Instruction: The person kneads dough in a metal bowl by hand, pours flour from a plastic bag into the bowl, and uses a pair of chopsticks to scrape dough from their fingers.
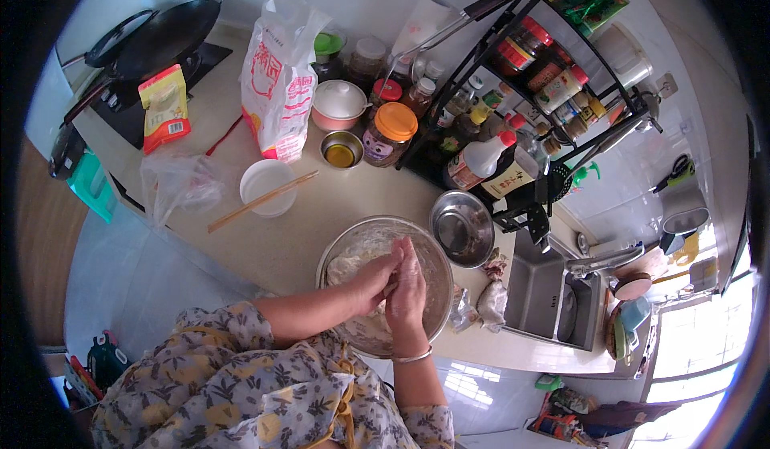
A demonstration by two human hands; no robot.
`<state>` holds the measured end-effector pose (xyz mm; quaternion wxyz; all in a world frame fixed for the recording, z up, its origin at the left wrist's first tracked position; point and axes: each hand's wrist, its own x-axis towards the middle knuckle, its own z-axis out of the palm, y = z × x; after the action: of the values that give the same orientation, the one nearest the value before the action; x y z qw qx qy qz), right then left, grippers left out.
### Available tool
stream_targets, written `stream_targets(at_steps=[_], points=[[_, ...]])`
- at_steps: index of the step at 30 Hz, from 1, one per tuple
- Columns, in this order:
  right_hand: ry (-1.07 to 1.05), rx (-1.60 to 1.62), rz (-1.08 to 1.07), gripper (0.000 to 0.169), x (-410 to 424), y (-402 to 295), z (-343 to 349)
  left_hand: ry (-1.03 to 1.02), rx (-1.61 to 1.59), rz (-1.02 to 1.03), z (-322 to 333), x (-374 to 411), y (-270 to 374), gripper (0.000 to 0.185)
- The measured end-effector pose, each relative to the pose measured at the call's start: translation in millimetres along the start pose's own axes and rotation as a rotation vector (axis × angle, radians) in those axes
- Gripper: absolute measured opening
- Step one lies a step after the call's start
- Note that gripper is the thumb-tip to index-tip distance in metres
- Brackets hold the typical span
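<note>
My left hand (378, 273) and my right hand (406, 295) are pressed together over a large stainless steel mixing bowl (444, 268). White flour coats the fingers, and a metal bangle (412, 356) circles my right wrist. Whether anything lies between the palms is hidden. Pale dough (344, 268) shows inside the bowl to the left of my hands, and floury residue clings to the bowl's wall. Right beside this bowl stands a smaller steel bowl (462, 227) with a little residue in it.
Wooden chopsticks (263, 201) rest across a white bowl (267, 172). Behind are a flour bag (278, 88), a small metal bowl of oil (340, 150) and an orange-lidded jar (392, 133). A black rack (511, 82) of bottles and a sink (538, 286) lie right; a wok (168, 37) sits far left.
</note>
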<state>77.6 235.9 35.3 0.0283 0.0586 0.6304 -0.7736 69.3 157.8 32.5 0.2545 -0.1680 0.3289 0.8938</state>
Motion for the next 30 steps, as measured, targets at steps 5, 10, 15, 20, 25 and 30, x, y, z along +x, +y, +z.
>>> stream_targets(at_steps=[5, 10, 15, 20, 25, 30], points=[[0.120, -1.122, -0.453, 0.052, -5, 13, -2, -0.014, -0.103, -0.165, -10, 0, 10, 0.046], [0.272, -1.242, -0.482, 0.068, -2, 15, -3, 0.172, 0.225, 0.209, -12, 4, -21, 0.013], [0.076, -0.865, -0.322, 0.057, -6, 4, 4, 0.174, 0.298, 0.122, -8, 1, -15, 0.017], [-0.021, -0.805, -0.368, 0.055, -8, -2, 2, 0.143, 0.149, -0.016, 2, 2, -4, 0.022], [-0.131, -0.732, -0.314, 0.058, -8, 8, -9, 0.140, 0.080, -0.070, -4, 13, -6, 0.023], [-0.176, -0.733, -0.290, 0.056, -15, 1, -3, 0.164, 0.036, -0.171, -7, 9, 8, 0.019]])
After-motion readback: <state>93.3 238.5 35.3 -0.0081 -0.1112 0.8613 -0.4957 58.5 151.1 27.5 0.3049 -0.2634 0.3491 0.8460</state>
